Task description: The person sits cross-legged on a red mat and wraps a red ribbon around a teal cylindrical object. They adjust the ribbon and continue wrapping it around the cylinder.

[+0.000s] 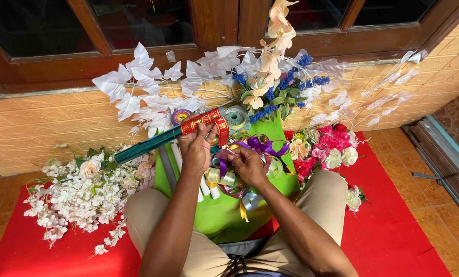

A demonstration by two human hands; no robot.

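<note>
Left hand point(197, 146) grips one dark green rod point(147, 145), fingers curled tight around it near its red-and-gold ribbon point(209, 123) wrap, held over the green sheet point(224, 210). Right hand point(247, 165) sits in the ribbon pile point(239, 177), fingertips pinched on a strand; which one, can't tell. Two tape rolls point(235, 117) behind. One white blossom heap point(80, 197) to the left, one red-pink bunch point(324, 149) to the right, all on one red mat point(393, 231).
</note>
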